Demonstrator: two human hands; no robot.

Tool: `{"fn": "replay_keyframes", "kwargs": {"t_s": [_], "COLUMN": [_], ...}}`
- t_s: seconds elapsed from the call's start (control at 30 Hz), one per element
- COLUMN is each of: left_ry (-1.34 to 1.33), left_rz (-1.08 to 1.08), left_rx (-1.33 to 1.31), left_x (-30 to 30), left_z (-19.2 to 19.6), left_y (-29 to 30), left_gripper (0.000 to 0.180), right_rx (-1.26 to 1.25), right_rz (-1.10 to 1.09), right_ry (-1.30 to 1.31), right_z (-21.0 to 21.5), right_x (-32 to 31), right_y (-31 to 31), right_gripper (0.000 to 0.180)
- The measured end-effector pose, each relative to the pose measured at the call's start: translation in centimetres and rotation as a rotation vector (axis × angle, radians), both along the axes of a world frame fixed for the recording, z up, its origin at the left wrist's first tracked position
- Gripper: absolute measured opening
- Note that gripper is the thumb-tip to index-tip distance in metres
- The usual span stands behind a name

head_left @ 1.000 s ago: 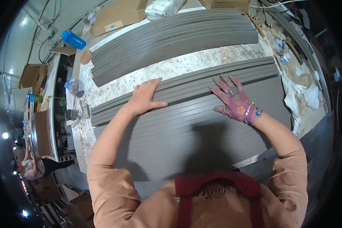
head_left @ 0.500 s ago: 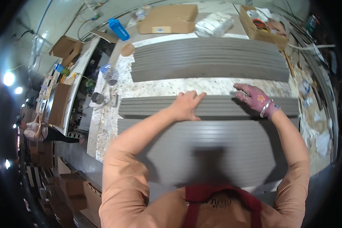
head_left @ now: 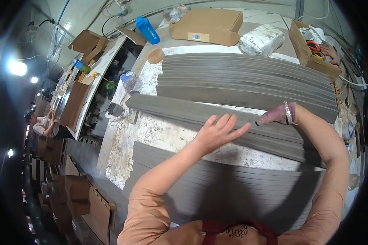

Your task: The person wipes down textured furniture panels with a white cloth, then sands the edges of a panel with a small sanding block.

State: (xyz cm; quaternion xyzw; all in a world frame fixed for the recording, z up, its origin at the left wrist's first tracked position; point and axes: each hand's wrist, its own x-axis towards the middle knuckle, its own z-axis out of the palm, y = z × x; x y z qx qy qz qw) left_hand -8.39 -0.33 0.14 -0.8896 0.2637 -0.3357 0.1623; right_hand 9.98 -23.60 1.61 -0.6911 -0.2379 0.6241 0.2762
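Observation:
A small group of long grey strips (head_left: 184, 112) lies slanted across the middle of the worktable, its left end farther from me than its right. My left hand (head_left: 218, 132), bare, is over the near edge of these strips with fingers stretched and apart. In a pink glove, my right hand (head_left: 276, 114) is closed at the strips' far side, toward their right half; its fingertips are partly hidden. Beyond lies a wider row of grey strips (head_left: 233, 73). Close to my body is another broad row of grey strips (head_left: 225, 183), shaded by my arms.
At the back stand a flat cardboard box (head_left: 208, 24), a white wrapped bundle (head_left: 262, 39), a blue bottle (head_left: 148, 30) and an open box (head_left: 315, 61) holding scissors. A clear bottle (head_left: 131, 83) is at the left edge. Another person (head_left: 47, 124) works far left.
The middle strips have come away from the near row and turned, the left end swinging away from me. Both hands shifted with them. My view has moved and tilted slightly.

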Motion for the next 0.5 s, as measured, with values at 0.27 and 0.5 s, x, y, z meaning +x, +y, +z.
{"fn": "replay_keyframes", "kwargs": {"t_s": [0.27, 0.5], "left_ry": [0.526, 0.746], "left_rz": [0.015, 0.05], "left_rx": [-0.158, -0.266], "left_x": [-0.3, -0.5], "left_z": [1.7, 1.4], "left_y": [1.5, 3.2], "left_gripper": [0.088, 0.095], "right_rx": [0.009, 0.192], "right_rz": [0.423, 0.275], "right_ry": [-1.021, -1.348], "right_z": [3.5, 0.9], "right_x": [-7.6, -12.7], "right_y": [2.2, -0.1], "right_gripper": [0.106, 0.095]}}
